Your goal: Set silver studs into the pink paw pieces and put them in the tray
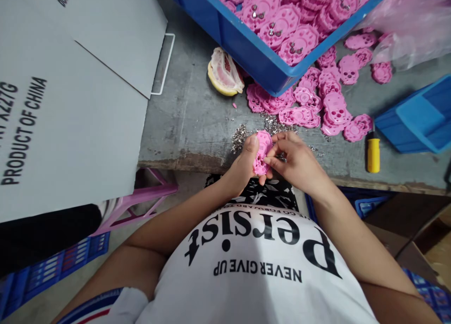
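Note:
My left hand (244, 160) grips a pink plastic part (263, 143) with holes and slots, just over the front edge of the workbench. The thumb lies along its left side and fingertips show beneath it. My right hand (296, 157) has its thumb and forefinger pinched at the part's lower right; whatever is between them is too small to make out. Small shiny metal pieces (239, 137) are heaped on the bench just beyond my hands. More pink plastic parts (299, 116) lie loosely piled behind them.
Beyond stands a large blue bin (285, 75) full of pink parts carrying metal bits. A cut citrus fruit (225, 75) sits beside it. To the right are a yellow-handled tool (373, 156), a smaller blue bin (419, 119) and clear plastic bags (419, 30). A large grey-white carton (81, 112) borders the left.

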Tool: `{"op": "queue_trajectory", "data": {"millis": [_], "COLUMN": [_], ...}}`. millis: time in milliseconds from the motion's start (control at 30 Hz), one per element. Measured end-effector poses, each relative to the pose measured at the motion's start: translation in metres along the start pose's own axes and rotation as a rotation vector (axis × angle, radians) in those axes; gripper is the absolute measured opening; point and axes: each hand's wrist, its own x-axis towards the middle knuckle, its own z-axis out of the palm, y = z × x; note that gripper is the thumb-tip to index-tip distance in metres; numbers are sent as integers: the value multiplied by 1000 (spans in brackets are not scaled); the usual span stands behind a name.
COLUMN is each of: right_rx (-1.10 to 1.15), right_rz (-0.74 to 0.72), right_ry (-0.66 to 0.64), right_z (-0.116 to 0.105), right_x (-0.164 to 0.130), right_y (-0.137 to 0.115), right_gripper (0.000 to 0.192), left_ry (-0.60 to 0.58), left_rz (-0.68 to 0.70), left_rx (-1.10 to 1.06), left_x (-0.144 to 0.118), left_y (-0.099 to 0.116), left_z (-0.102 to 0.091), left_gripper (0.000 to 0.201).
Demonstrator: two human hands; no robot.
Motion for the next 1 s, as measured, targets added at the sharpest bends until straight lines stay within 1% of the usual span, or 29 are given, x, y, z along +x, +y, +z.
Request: {"op": "queue_trajectory", "data": {"millis": [67, 133, 167, 200, 267, 333, 367, 433, 533, 633, 700, 900, 1000], "right_rx": [101, 263, 346, 416, 497, 515, 508, 440, 155, -165, -288, -464, -483], "right_rz": [45, 84, 101, 114, 139, 166, 176, 182, 139, 56, -1, -124, -117], "right_ry": [-13, -21, -3, 37, 157, 258, 289, 327, 370, 365, 334, 164, 148], "right_z": [0, 0, -1, -2, -3, -5, -6, -9, -12, -11, -7, 12, 15], "right_x": [-1, -1, 0, 0, 2, 3, 4, 6, 11, 21, 28, 42, 43], "right_y": [2, 4, 6, 8, 14, 21, 25, 34, 47, 53, 52, 44, 46], "right_gripper": [11, 18, 20, 21, 19, 16, 15, 13, 7, 6, 9, 16, 18], "left_ry": [-21, -28, -22, -13, 8, 25, 35, 62, 108, 142, 163, 207, 202], "left_rz": [-9, -12, -8, -2, 6, -1, -6, -3, 29, 47, 50, 75, 73], "left_rx": [-1, 8, 18, 34, 78, 113, 121, 126, 122, 108, 105, 121, 110], "left_x": [-1, -2, -3, -4, -6, -8, -9, -11, -12, -13, -13, -13, -14], "left_y": [1, 2, 3, 4, 5, 6, 6, 7, 7, 7, 7, 7, 7], "left_z": [0, 0, 0, 0, -1, -2, -2, -4, -6, -8, -8, -10, -10], "left_gripper": [72, 64, 58, 54, 54, 54, 52, 48, 48, 50, 50, 43, 44]}}
